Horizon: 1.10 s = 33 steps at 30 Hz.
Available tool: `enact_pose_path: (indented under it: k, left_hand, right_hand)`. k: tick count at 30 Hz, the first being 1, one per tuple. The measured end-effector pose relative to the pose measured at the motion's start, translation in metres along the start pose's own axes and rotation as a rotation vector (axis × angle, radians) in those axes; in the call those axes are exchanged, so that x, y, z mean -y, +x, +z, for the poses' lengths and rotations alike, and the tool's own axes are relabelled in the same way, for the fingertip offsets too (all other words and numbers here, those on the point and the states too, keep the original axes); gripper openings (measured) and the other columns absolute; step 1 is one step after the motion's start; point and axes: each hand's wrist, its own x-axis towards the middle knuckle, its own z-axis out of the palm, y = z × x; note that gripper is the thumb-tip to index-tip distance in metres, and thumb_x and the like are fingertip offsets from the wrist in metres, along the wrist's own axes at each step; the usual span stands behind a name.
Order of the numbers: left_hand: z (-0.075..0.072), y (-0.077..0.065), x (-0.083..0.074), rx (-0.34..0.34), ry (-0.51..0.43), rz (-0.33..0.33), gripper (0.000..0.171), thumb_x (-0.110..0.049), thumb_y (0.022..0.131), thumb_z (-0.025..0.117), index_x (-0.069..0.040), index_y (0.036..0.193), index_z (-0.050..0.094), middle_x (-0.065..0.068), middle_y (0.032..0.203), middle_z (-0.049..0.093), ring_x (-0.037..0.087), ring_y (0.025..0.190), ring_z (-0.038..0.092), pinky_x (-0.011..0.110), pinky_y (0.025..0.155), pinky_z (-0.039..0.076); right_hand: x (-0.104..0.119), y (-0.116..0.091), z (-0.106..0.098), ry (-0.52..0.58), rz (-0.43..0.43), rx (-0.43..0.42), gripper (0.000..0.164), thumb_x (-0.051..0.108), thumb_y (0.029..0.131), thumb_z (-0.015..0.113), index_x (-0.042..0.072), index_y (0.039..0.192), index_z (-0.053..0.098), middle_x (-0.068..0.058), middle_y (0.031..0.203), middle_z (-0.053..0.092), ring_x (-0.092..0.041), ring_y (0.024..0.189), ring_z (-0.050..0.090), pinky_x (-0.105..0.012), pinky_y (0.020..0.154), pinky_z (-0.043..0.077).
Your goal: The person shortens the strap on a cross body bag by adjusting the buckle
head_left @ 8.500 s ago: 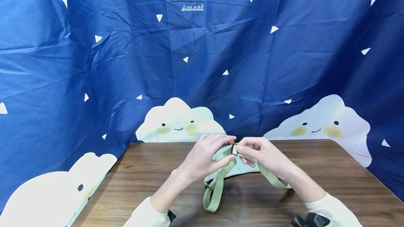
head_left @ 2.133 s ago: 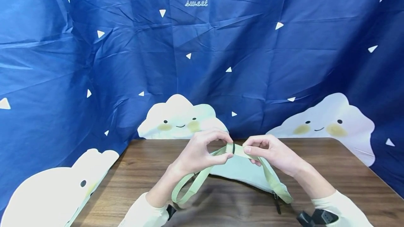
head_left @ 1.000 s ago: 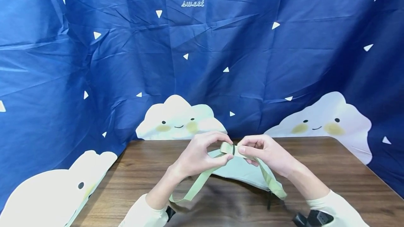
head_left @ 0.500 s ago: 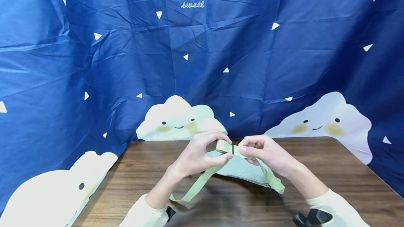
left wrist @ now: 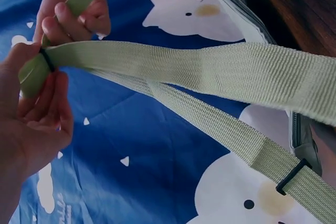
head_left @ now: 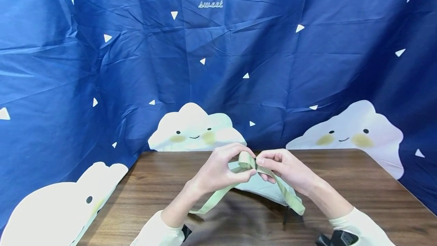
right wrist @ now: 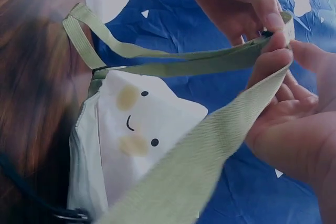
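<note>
A pale green shoulder bag point(head_left: 261, 187) stands low at the table's far side, its webbing strap point(left wrist: 236, 72) lifted in both hands. My left hand point(head_left: 216, 170) pinches a black slider point(left wrist: 47, 60) on the strap between thumb and fingers. A short loop of webbing point(head_left: 245, 160) bulges up inside that hand's curve. Close on the other side of the slider, my right hand point(head_left: 290, 170) pinches the strap with thumb and forefinger. A second black adjuster point(left wrist: 293, 177) sits farther along the strap. In the right wrist view the bag's zipper point(right wrist: 80, 121) faces the table side.
The brown wooden table point(head_left: 153, 193) lies under the bag. A blue cloth point(head_left: 218, 48) with clouds hangs behind its far edge. A dark cord-like zip pull point(head_left: 285, 217) dangles from the bag's right end.
Over the last two seconds a loop of webbing has risen on the left of the slider. The strap's lower-left hanging part has drawn in. Both hands keep their pinch.
</note>
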Motion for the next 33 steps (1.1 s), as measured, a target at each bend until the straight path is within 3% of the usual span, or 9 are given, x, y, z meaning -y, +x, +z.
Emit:
enact_pose_path:
  k: [4, 8, 12, 18, 25, 33]
  left_hand:
    - [0.008, -0.006, 0.014, -0.011, -0.004, -0.026, 0.039, -0.007, 0.082, 0.084, -0.007, 0.117, 0.066, -0.002, 0.104, 0.067, 0.005, 0.098, 0.064, 0.027, 0.088, 0.055]
    - [0.009, -0.009, 0.016, -0.013, -0.011, -0.081, 0.05, -0.01, 0.082, 0.087, -0.007, 0.126, 0.062, -0.001, 0.108, 0.069, 0.006, 0.096, 0.067, 0.032, 0.085, 0.057]
    - [0.007, -0.009, 0.018, 0.003, 0.013, -0.12, 0.046, -0.013, 0.084, 0.087, -0.007, 0.124, 0.065, -0.001, 0.108, 0.07, 0.003, 0.091, 0.067, 0.031, 0.082, 0.058]
    - [-0.002, -0.007, 0.02, 0.031, 0.083, -0.082, 0.035, -0.014, 0.085, 0.086, -0.009, 0.116, 0.072, -0.004, 0.104, 0.071, 0.001, 0.087, 0.065, 0.022, 0.081, 0.055]
    - [-0.015, -0.009, 0.025, 0.119, 0.171, -0.117, 0.031, -0.014, 0.088, 0.083, -0.01, 0.117, 0.075, -0.004, 0.106, 0.074, 0.006, 0.094, 0.068, 0.019, 0.086, 0.052]
    - [-0.021, -0.011, 0.032, 0.223, 0.272, -0.128, 0.028, -0.011, 0.091, 0.08, -0.01, 0.118, 0.075, -0.003, 0.105, 0.075, 0.005, 0.094, 0.069, 0.017, 0.084, 0.052]
  right_hand:
    - [0.002, 0.0, 0.0, -0.01, 0.014, -0.002, 0.023, 0.011, 0.105, 0.056, -0.004, 0.089, 0.064, -0.012, 0.068, 0.056, -0.022, 0.054, 0.044, -0.033, 0.059, 0.044]
    - [0.004, -0.001, -0.001, 0.133, 0.0, -0.017, 0.022, 0.007, 0.105, 0.052, 0.001, 0.087, 0.063, -0.007, 0.069, 0.056, -0.017, 0.056, 0.044, -0.028, 0.059, 0.04]
    - [0.005, -0.002, -0.004, 0.282, -0.01, -0.021, 0.027, 0.004, 0.105, 0.045, 0.008, 0.088, 0.065, -0.001, 0.069, 0.054, -0.013, 0.058, 0.044, -0.023, 0.059, 0.035]
    - [0.008, -0.004, -0.01, 0.386, -0.061, -0.021, 0.035, 0.003, 0.105, 0.037, 0.011, 0.086, 0.066, 0.004, 0.063, 0.05, -0.012, 0.058, 0.039, -0.023, 0.068, 0.039]
    - [0.015, -0.006, -0.029, 0.581, -0.271, 0.054, 0.042, -0.003, 0.105, 0.023, 0.002, 0.092, 0.063, -0.007, 0.063, 0.033, -0.022, 0.054, 0.024, -0.032, 0.061, 0.024]
    - [0.016, -0.008, -0.04, 0.671, -0.282, 0.097, 0.043, -0.001, 0.106, 0.021, -0.001, 0.093, 0.062, -0.007, 0.064, 0.029, -0.023, 0.056, 0.02, -0.027, 0.071, 0.037]
